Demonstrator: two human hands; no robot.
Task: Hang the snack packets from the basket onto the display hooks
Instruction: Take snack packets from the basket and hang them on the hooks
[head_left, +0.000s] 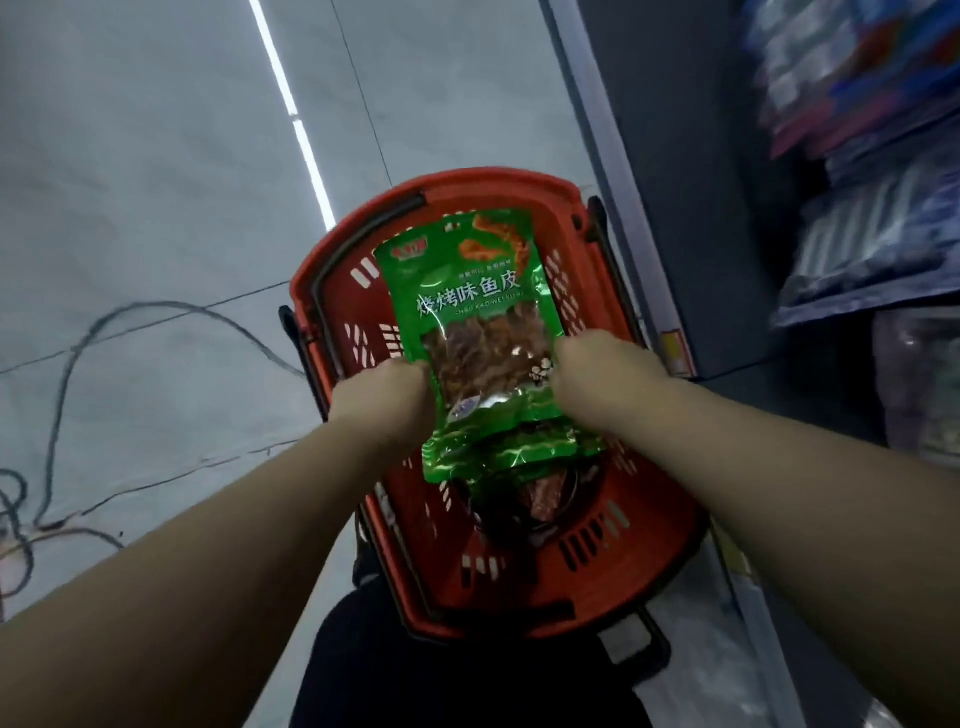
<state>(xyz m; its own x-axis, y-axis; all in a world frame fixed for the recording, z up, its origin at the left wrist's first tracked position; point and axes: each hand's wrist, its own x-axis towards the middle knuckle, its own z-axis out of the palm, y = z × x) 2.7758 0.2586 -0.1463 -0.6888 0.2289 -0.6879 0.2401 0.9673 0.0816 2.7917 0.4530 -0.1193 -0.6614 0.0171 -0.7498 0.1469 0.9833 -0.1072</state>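
Green snack packet (470, 317) was gripped at its bottom corners by both hands (387, 402) over the red basket (597, 249), so it could've flopped and missed a hook.

Hands: two, the left hand (387, 397) and the right hand (597, 376), both on one packet.
Baskets: one red basket (660, 514).
Green snack packets: one top packet (480, 317) held up whole; at least one lower packet (498, 454) showing beneath it; any further count cannot be told.
Dark packets in the basket bottom: some, number unclear.
Shelf goods at right: blurred, uncountable.
Floor cables at left: several, tangled.
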